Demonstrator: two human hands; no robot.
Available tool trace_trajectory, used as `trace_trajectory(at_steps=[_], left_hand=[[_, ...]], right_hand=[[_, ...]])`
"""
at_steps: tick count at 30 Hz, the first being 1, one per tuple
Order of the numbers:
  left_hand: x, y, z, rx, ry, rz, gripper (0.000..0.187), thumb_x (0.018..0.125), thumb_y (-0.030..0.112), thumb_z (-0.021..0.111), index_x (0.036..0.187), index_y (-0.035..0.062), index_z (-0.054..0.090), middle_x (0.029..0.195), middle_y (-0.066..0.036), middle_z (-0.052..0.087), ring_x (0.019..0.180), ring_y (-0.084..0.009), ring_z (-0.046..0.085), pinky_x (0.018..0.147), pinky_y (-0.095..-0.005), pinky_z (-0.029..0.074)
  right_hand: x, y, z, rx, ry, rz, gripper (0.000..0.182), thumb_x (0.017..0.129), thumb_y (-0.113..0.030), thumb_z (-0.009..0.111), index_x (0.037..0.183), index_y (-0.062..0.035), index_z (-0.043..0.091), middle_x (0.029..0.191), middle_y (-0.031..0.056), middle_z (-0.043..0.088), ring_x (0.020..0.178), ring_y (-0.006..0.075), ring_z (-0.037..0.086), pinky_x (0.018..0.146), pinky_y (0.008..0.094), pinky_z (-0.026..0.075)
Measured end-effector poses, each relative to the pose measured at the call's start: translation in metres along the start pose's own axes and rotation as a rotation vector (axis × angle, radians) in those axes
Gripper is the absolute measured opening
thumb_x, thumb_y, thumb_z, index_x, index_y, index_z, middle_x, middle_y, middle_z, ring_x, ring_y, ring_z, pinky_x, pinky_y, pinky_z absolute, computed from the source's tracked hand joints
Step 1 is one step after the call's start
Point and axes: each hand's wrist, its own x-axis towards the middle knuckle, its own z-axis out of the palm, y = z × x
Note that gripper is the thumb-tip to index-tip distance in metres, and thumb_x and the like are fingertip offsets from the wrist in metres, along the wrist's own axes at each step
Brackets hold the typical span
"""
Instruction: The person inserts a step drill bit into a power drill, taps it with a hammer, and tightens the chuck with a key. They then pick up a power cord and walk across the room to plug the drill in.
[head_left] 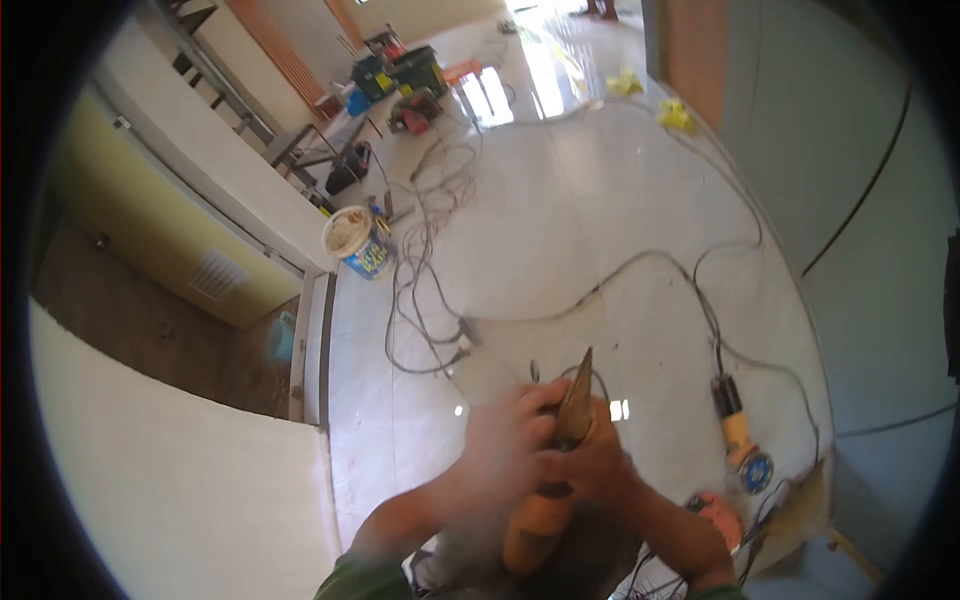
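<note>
Where the right hand (603,462) closes its grip around the head of the orange power tool (537,532), low before the body, the blurred left hand (508,440) touches alongside, its hold unclear; the tool is probably rigid and moderately heavy, best held by its casing, clear of the pointed brown plate (574,415). Tiled floor (560,220) offers room ahead, crossed by cables (590,297).

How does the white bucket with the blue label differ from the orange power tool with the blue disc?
The bucket is upright; the power tool lies flat. The bucket is wide and round, the power tool long and slim, with a dark cable. Both rest on the pale tiles.
</note>
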Motion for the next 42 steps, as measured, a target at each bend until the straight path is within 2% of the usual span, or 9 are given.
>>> trace_trajectory(at_steps=[4, 11, 18, 21, 26, 30, 33, 36, 42], left_hand=[[-0.003, -0.02, 0.04, -0.393, 0.387, -0.105, 0.02, 0.077, 0.015, 0.058, 0.063, 0.0027, 0.053, 0.084, -0.015, 0.063, 0.071, -0.0308, 0.062, 0.057, -0.0351, 0.049], [-0.016, -0.041, 0.043, -0.612, 0.333, 0.038, 0.029, 0.087, 0.015, 0.05, 0.06, 0.0047, 0.043, 0.06, -0.009, 0.044, 0.05, -0.0257, 0.049, 0.042, -0.0341, 0.038], [-0.018, -0.056, 0.039, -0.592, 0.178, 0.151, 0.025, 0.086, 0.012, 0.052, 0.064, 0.0075, 0.041, 0.058, -0.006, 0.042, 0.047, -0.0223, 0.045, 0.038, -0.0315, 0.032], [-0.019, -0.042, 0.024, -0.769, 0.029, -0.359, 0.055, 0.09, 0.051, 0.041, 0.071, 0.0013, 0.055, 0.063, -0.005, 0.054, 0.053, -0.017, 0.052, 0.046, -0.0285, 0.037], [-0.022, -0.036, 0.04, -0.607, 0.247, -0.197, 0.047, 0.089, 0.047, 0.049, 0.073, 0.003, 0.056, 0.063, -0.004, 0.054, 0.056, -0.0163, 0.056, 0.047, -0.0285, 0.04], [-0.011, -0.041, 0.032, -0.21, 0.204, 0.064, 0.019, 0.075, 0.013, 0.064, 0.067, 0.0054, 0.048, 0.061, -0.009, 0.045, 0.047, -0.0232, 0.046, 0.038, -0.0297, 0.032], [-0.019, -0.035, 0.033, -0.013, 0.043, -0.138, 0.021, 0.085, 0.018, 0.059, 0.071, 0.0038, 0.052, 0.062, -0.007, 0.048, 0.049, -0.0178, 0.048, 0.04, -0.0271, 0.032], [-0.008, -0.041, 0.008, -0.953, 0.202, -0.983, 0.038, 0.095, 0.035, 0.05, 0.068, 0.0078, 0.053, 0.056, -0.002, 0.049, 0.043, -0.0123, 0.043, 0.04, -0.0277, 0.032], [-0.029, -0.027, -0.042, -1.102, -0.188, -0.609, 0.019, 0.092, 0.014, 0.059, 0.085, -0.0025, 0.063, 0.072, -0.004, 0.06, 0.063, -0.0081, 0.053, 0.054, -0.0223, 0.041]], right_hand=[[0.002, 0.014, 0.001, 0.288, 0.143, 0.003, 0.044, 0.073, -0.014, 0.077, 0.108, 0.0006, 0.056, 0.105, 0.0075, 0.059, 0.098, 0.0169, 0.057, 0.086, 0.0302, 0.046], [-0.015, 0.011, -0.009, 0.063, 0.388, 0.07, 0.058, 0.085, -0.033, 0.069, 0.125, 0.0005, 0.045, 0.112, 0.0078, 0.055, 0.104, 0.0165, 0.054, 0.091, 0.0315, 0.045], [-0.033, 0.0, -0.028, -0.188, 0.127, 0.237, 0.073, 0.075, -0.015, 0.078, 0.133, -0.0006, 0.036, 0.128, 0.007, 0.047, 0.117, 0.0163, 0.049, 0.1, 0.0329, 0.04], [-0.039, 0.007, -0.033, -0.216, 0.078, 0.253, 0.074, 0.073, -0.004, 0.078, 0.134, -0.0002, 0.036, 0.129, 0.0073, 0.047, 0.118, 0.0168, 0.049, 0.102, 0.0336, 0.038], [-0.042, 0.012, -0.039, -0.127, 0.025, 0.375, 0.071, 0.072, 0.004, 0.075, 0.133, 0.0009, 0.04, 0.126, 0.0097, 0.052, 0.119, 0.0184, 0.049, 0.102, 0.0344, 0.038], [-0.045, 0.01, -0.03, -0.098, 0.071, 0.363, 0.068, 0.071, 0.005, 0.075, 0.131, 0.0019, 0.043, 0.12, 0.0108, 0.056, 0.115, 0.0196, 0.053, 0.1, 0.035, 0.04], [-0.041, 0.008, -0.022, -0.06, 0.092, 0.293, 0.065, 0.07, 0.005, 0.076, 0.127, 0.0014, 0.046, 0.115, 0.0105, 0.059, 0.11, 0.0193, 0.056, 0.098, 0.034, 0.042], [-0.043, 0.008, -0.016, -0.037, 0.119, 0.294, 0.065, 0.067, 0.005, 0.078, 0.124, -0.0006, 0.048, 0.113, 0.0099, 0.06, 0.107, 0.018, 0.057, 0.096, 0.0322, 0.043], [-0.045, 0.003, -0.003, -0.305, 0.273, 0.401, 0.071, 0.058, 0.002, 0.086, 0.117, -0.0056, 0.047, 0.106, 0.0042, 0.057, 0.098, 0.0134, 0.057, 0.085, 0.0292, 0.048]])
